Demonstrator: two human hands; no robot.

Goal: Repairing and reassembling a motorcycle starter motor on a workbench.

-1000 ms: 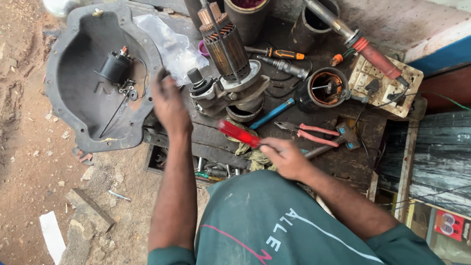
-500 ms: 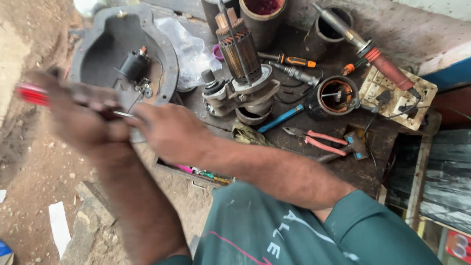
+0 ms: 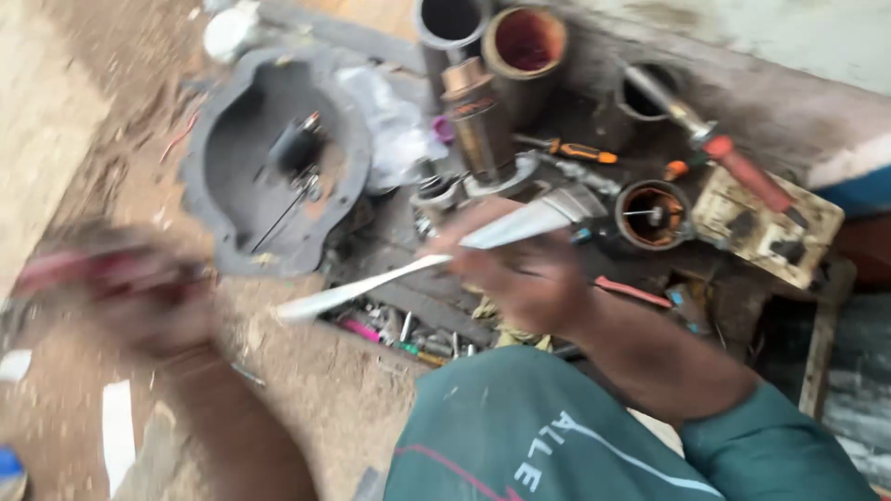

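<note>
Gripping pale strip, hands over bench edge

One head-worn camera looks steeply down, close over the cluttered workbench and dirt ground.

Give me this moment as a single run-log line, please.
left hand: blurred, grips red-handled tool | right hand: holds pale strip | workbench: motor parts

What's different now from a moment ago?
The right hand has left the bench and now holds a pale strip. The left hand, blurred, has swung out left with something red. The grey housing and bench tools stayed put.
</note>
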